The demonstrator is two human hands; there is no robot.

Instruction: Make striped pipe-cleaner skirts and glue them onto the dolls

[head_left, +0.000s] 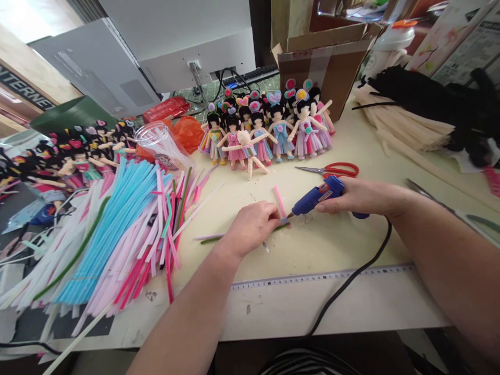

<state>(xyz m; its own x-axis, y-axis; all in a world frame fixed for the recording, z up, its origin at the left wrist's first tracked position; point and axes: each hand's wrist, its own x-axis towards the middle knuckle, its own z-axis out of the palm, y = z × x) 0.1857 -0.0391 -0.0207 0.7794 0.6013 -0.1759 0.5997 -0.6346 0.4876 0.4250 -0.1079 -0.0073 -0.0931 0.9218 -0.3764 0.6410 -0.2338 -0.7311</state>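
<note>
My right hand (pixel 361 197) grips a blue hot-glue gun (pixel 317 194), its nozzle pointing left at a short pink pipe-cleaner piece (pixel 278 201). My left hand (pixel 252 225) is closed in a pinch on that pink piece and presses down on thin green and pale stems (pixel 209 238) lying on the cream table (pixel 344 245). The gun's black cord (pixel 351 278) runs off over the front edge.
A big heap of blue, pink and white pipe cleaners (pixel 117 229) lies left. Finished dolls (pixel 269 130) stand at the back, with an unclothed doll (pixel 248 148) in front. Red scissors (pixel 336 169), a clear cup (pixel 164 143), a cardboard box (pixel 328 57) and a ruler strip (pixel 324 276) are nearby.
</note>
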